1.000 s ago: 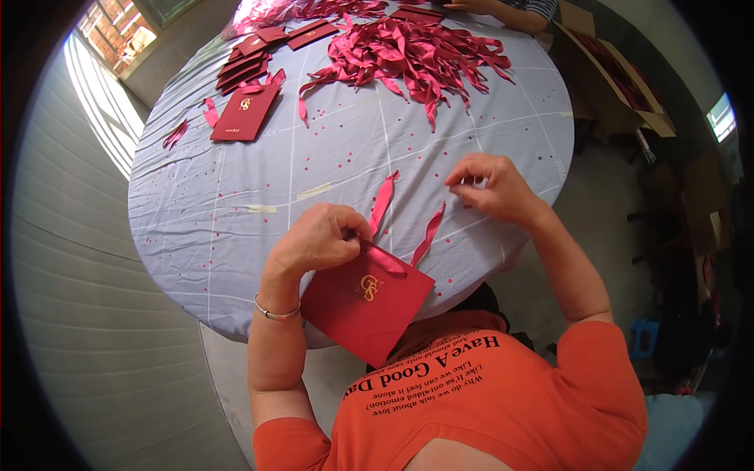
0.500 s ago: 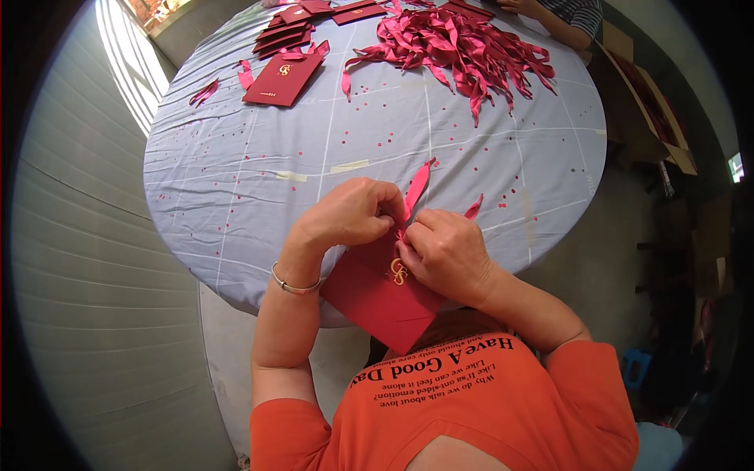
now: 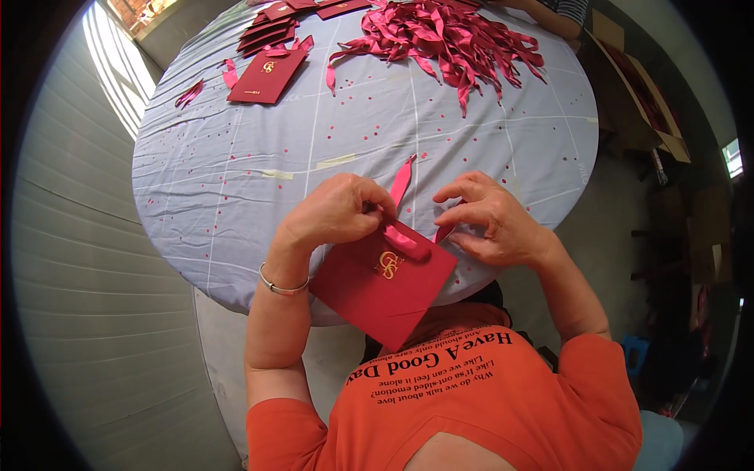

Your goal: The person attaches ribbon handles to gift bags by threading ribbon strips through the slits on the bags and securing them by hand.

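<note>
A flat red paper gift bag (image 3: 369,286) with a gold emblem lies tilted at the table's near edge. My left hand (image 3: 338,210) is closed at its upper left edge, the fingertips partly hidden. A pink satin ribbon (image 3: 402,184) sticks up beside those fingers, and a ribbon loop (image 3: 408,242) lies across the bag's top front. At the bag's upper right, my right hand (image 3: 495,220) has its fingers spread and bent. A short ribbon end (image 3: 444,232) shows between its thumb and index finger.
A large heap of pink ribbons (image 3: 444,43) covers the table's far side. Another red bag (image 3: 269,77) lies far left, before stacked bags (image 3: 267,35). Small red dots dot the grey-blue cloth (image 3: 236,173). Another person's arm (image 3: 554,17) rests at the far right, near an open carton (image 3: 636,86).
My right hand has come off the bag's top and moved right, its fingers opening. The ribbon loop on the bag's front is now uncovered. The left hand stays at the bag's edge.
</note>
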Demonstrator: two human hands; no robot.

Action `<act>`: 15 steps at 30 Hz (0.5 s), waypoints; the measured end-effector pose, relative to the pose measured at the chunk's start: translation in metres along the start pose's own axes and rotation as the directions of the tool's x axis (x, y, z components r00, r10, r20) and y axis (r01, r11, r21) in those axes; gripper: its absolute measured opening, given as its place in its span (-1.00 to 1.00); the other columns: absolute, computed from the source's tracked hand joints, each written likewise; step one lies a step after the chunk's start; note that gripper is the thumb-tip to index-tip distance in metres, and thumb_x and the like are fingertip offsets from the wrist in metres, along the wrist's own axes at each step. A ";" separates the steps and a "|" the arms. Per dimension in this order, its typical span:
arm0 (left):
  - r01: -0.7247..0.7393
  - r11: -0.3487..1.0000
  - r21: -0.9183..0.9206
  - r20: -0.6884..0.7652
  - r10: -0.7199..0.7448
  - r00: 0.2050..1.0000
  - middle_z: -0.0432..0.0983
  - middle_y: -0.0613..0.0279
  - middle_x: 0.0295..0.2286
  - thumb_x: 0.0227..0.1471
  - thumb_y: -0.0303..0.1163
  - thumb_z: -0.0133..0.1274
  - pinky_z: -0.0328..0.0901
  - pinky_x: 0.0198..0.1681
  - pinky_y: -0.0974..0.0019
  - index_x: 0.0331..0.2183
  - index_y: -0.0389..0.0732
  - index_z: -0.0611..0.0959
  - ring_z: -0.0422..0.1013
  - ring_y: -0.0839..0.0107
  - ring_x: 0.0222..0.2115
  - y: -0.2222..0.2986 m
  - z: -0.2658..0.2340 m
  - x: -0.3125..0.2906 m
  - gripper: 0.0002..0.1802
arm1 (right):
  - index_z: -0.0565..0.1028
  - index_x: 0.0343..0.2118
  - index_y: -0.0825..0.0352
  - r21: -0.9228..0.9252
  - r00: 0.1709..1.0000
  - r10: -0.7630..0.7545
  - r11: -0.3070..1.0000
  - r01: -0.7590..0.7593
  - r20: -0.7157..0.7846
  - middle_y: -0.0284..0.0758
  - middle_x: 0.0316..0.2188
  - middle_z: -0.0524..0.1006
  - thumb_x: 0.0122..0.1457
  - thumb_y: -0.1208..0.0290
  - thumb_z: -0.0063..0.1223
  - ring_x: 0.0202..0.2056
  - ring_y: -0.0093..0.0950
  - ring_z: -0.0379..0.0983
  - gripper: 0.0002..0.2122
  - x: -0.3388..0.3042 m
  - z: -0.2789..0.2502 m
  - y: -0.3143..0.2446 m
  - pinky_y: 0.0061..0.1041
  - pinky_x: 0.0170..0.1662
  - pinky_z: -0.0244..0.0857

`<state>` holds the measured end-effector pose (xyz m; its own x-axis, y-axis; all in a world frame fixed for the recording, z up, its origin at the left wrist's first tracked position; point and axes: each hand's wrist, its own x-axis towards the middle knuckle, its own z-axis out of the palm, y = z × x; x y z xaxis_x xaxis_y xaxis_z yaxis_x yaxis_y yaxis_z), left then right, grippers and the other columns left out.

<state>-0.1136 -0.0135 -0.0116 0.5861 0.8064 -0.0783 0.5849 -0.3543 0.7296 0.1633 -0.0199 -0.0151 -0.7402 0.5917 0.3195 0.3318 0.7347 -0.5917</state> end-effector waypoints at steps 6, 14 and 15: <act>-0.115 0.993 0.002 0.010 0.115 0.993 0.54 0.14 -0.46 -0.12 -0.62 0.09 0.35 -0.33 0.31 -0.38 -0.23 0.68 0.48 0.25 -0.42 0.001 0.004 0.000 -0.82 | 0.53 -0.46 0.30 -0.068 0.994 -0.106 0.992 0.104 -0.034 -0.34 -0.21 0.52 -0.08 0.52 0.27 -0.04 -0.28 0.38 -0.87 0.002 0.009 0.013 -0.33 0.00 0.28; -0.156 0.987 0.030 -0.011 0.156 0.988 0.54 0.14 -0.45 -0.12 -0.63 0.08 0.35 -0.32 0.28 -0.38 -0.23 0.67 0.47 0.20 -0.41 0.001 0.008 -0.002 -0.82 | 0.51 -0.45 0.31 -0.154 0.987 -0.064 0.987 0.042 -0.144 -0.30 -0.24 0.53 -0.03 0.53 0.24 -0.06 -0.29 0.40 -0.89 -0.003 -0.003 0.024 -0.33 0.03 0.26; -0.146 0.989 0.034 -0.004 0.146 0.989 0.54 0.14 -0.45 -0.12 -0.63 0.08 0.35 -0.32 0.28 -0.37 -0.23 0.67 0.47 0.21 -0.41 0.001 0.007 -0.002 -0.81 | 0.51 -0.44 0.33 -0.117 0.974 -0.033 0.993 0.007 -0.225 -0.29 -0.24 0.53 -0.01 0.54 0.23 -0.07 -0.30 0.41 -0.90 -0.002 -0.008 0.027 -0.35 0.01 0.27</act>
<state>-0.1105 -0.0183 -0.0155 0.6630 0.7479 0.0319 0.5116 -0.4839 0.7100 0.1783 0.0014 -0.0255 -0.6005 0.6264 0.4970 0.3932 0.7726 -0.4985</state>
